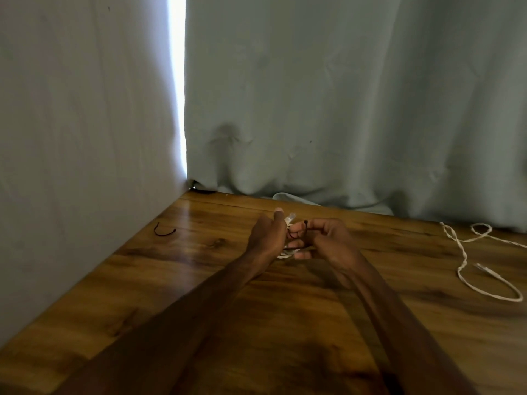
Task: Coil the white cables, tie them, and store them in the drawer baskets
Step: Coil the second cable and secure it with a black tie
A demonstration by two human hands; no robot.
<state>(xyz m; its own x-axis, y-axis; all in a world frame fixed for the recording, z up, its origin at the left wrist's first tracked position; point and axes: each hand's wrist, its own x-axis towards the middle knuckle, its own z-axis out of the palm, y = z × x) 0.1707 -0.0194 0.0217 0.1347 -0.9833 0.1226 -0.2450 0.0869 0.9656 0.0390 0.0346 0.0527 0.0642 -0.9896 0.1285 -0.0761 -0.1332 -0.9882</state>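
Observation:
Above the middle of the wooden table [199, 280], my left hand [266, 235] grips a small coiled white cable [286, 254], mostly hidden behind its fingers, with a clear plug tip [291, 216] sticking up past the thumb. My right hand [328, 238] sits close against it, pinching a thin black tie [305, 225] that loops around the coil. A second white cable [467, 260] lies loose and uncoiled on the table at the far right.
Another black tie [164, 230] lies on the table near the left wall. Pale curtains [342, 109] hang along the back and left edges, with a bright gap [177, 81] between them. No drawer or basket is in view.

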